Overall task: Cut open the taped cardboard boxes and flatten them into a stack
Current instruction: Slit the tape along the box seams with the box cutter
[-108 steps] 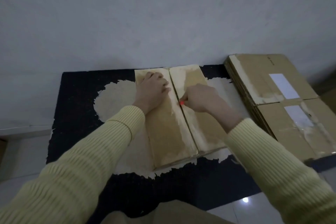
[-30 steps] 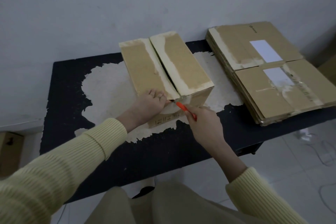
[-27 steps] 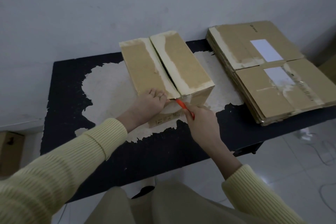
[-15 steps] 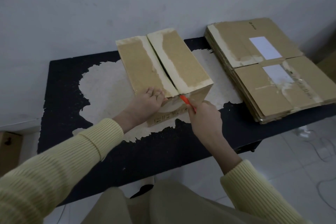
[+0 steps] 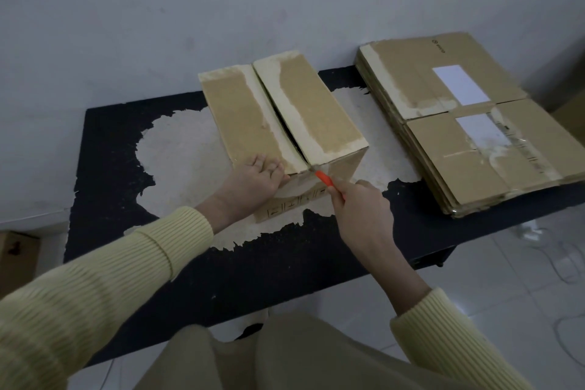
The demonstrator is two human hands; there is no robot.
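Observation:
A brown cardboard box (image 5: 316, 111) stands on the black table (image 5: 104, 142), its two top flaps parted along a dark centre slit. My left hand (image 5: 253, 182) presses on the near corner of the left flap, fingers resting on its top. My right hand (image 5: 361, 209) grips an orange cutter (image 5: 324, 179), whose tip touches the near end of the slit at the box's front top edge. A stack of flattened boxes (image 5: 468, 168) lies at the right end of the table.
A grey wall rises right behind the table. The tabletop has a large worn pale patch (image 5: 180, 152) around the box. A small brown box (image 5: 15, 256) sits on the floor at the left. White tiled floor (image 5: 506, 294) with cables lies to the right.
Since 3.6 s ago the cutter has travelled from the middle of the top seam to its near end. Over the last second the hands have barely shifted; the flaps stand slightly parted.

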